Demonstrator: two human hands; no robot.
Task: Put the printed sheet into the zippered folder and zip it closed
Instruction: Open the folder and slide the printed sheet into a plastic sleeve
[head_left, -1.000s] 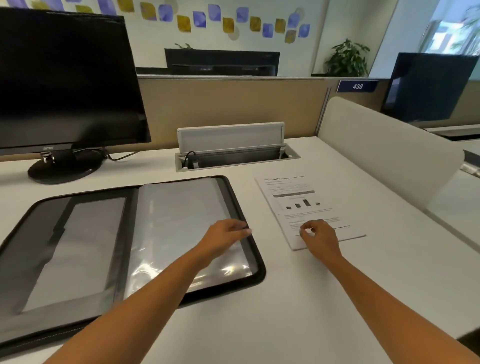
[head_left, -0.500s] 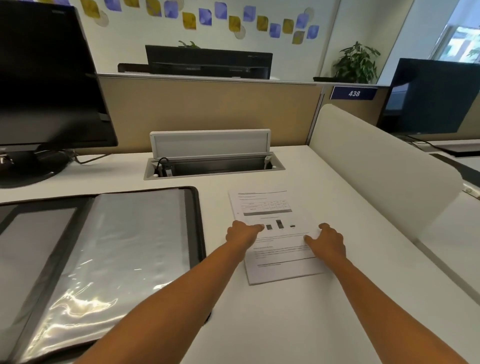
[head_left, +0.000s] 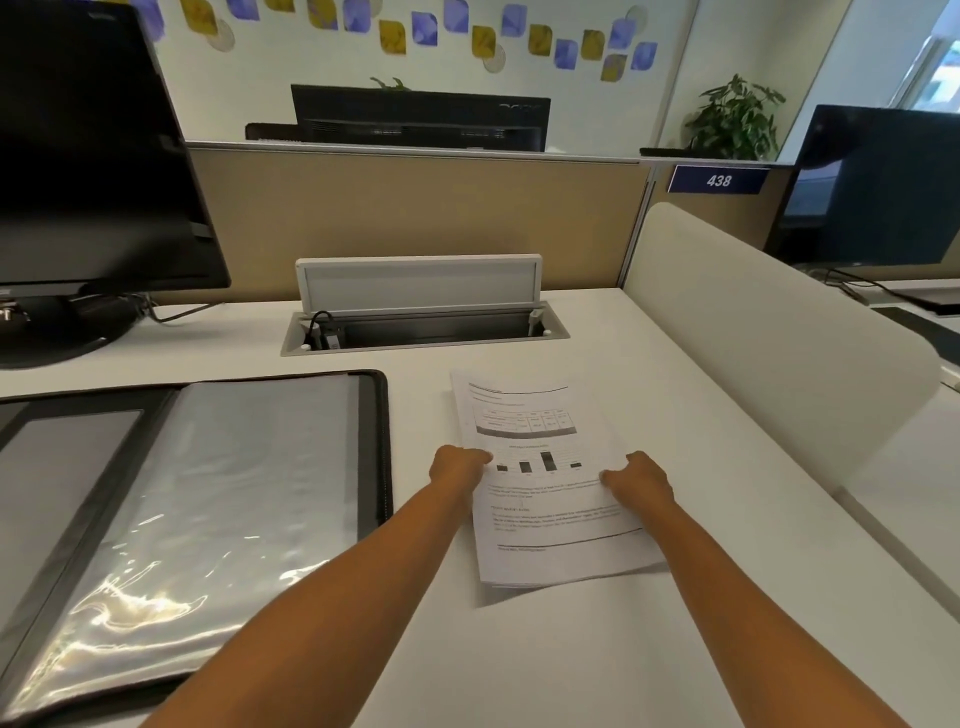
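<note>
Left hand (head_left: 457, 467) and right hand (head_left: 636, 475), fingers (head_left: 480, 457) curled, pinch opposite side edges of the thin white printed sheet (head_left: 545, 415), likely light, floppy, crease-prone.

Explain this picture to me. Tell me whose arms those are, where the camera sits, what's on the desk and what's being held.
There is no machine here. The two bare arms are a person's, and the camera sits on that person's head, looking forward and down. The left hand and right hand grip the side edges of a printed sheet, whose near end is lifted off the white desk. To its left lies a black zippered folder, open flat and showing clear plastic sleeves. Behind are a monitor and an open cable box. The sheet is not yet in the folder.
</note>
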